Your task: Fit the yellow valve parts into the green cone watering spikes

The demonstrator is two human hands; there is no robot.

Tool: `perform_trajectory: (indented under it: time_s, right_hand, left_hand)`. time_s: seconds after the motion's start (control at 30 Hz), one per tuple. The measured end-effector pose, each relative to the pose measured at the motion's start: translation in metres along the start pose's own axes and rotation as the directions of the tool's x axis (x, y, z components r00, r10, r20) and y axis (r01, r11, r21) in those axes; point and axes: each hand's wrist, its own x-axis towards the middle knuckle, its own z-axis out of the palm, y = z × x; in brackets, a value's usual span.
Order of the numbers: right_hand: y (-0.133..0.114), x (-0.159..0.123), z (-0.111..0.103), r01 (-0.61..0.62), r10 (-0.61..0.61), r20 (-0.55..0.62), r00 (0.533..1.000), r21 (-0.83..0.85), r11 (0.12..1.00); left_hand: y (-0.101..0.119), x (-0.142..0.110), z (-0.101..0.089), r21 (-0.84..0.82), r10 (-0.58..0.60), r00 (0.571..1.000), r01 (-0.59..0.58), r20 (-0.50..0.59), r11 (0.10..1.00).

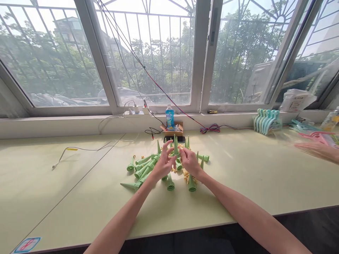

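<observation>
Head — hands (164,164) among green cones (149,168)

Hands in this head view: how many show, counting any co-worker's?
3: the left hand and right hand over the green cones at center, plus a co-worker's blurred hand at the right edge. Others may be hidden or out of frame.

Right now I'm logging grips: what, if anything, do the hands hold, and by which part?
Left hand: probably a green cone, by its wide lower end, though the grip is unclear. Right hand: cannot tell what, if anything.
</observation>
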Motion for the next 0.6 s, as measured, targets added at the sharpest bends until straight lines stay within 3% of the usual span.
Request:
perform_trajectory:
  time_s: [0.13,0.37,0.6]
  right_hand:
    - [0.0009,0.0004,0.0010,-0.011,0.010,-0.011,1.000,-0.005,1.000]
    - [0.0023,0.0006,0.0021,0.066,-0.080,-0.089,0.993,-0.146,0.987]
    - [0.0025,-0.0035,0.0031,0.143,-0.143,0.017,0.990,-0.248,0.958]
  left_hand:
    - [-0.0037,0.0010,0.0000,0.027,0.037,0.999,-0.036,-0.014,0.999]
    - [-0.0090,0.0046,0.0042,0.058,-0.032,0.989,0.041,-0.147,0.997]
    - [-0.0059,0.0064,0.0054,0.020,-0.049,0.983,0.054,-0.179,0.998]
